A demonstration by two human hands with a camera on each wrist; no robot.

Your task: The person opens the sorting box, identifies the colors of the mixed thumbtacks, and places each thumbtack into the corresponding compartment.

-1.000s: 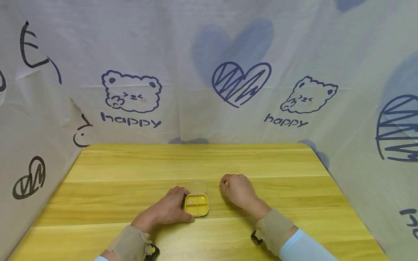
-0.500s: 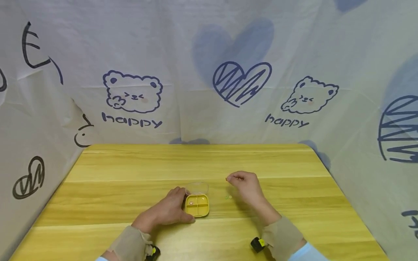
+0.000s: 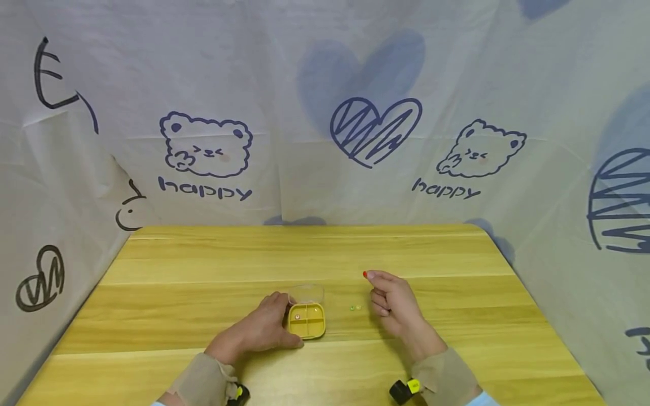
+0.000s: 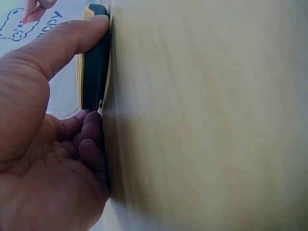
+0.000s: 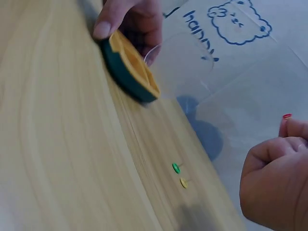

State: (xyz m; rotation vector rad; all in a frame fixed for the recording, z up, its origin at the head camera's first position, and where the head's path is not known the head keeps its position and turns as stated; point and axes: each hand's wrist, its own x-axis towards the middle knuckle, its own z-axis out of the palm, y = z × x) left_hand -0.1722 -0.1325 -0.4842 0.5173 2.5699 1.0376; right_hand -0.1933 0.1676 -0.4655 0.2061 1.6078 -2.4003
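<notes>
A small yellow box [image 3: 307, 330] with four compartments stands on the table, its clear lid [image 3: 307, 293] raised at the back. One small round piece [image 3: 297, 317] lies in its back left compartment. My left hand [image 3: 261, 326] holds the box from the left; its thumb presses the dark green side [image 4: 96, 67] in the left wrist view. My right hand [image 3: 399, 301] pinches a small red thumbtack [image 3: 365, 274] between thumb and forefinger, above the table and right of the box. The red top [image 5: 287, 116] also shows in the right wrist view.
A green thumbtack [image 5: 176, 168] and a yellow thumbtack [image 5: 184, 183] lie close together on the wooden table [image 3: 203, 254], between the box and my right hand. A white cloth [image 3: 294, 169] with drawings hangs behind the table and at both sides.
My right hand has moved right and turned, bringing the red thumbtack into clear view and uncovering the green and yellow ones. My left hand and the box have barely moved.
</notes>
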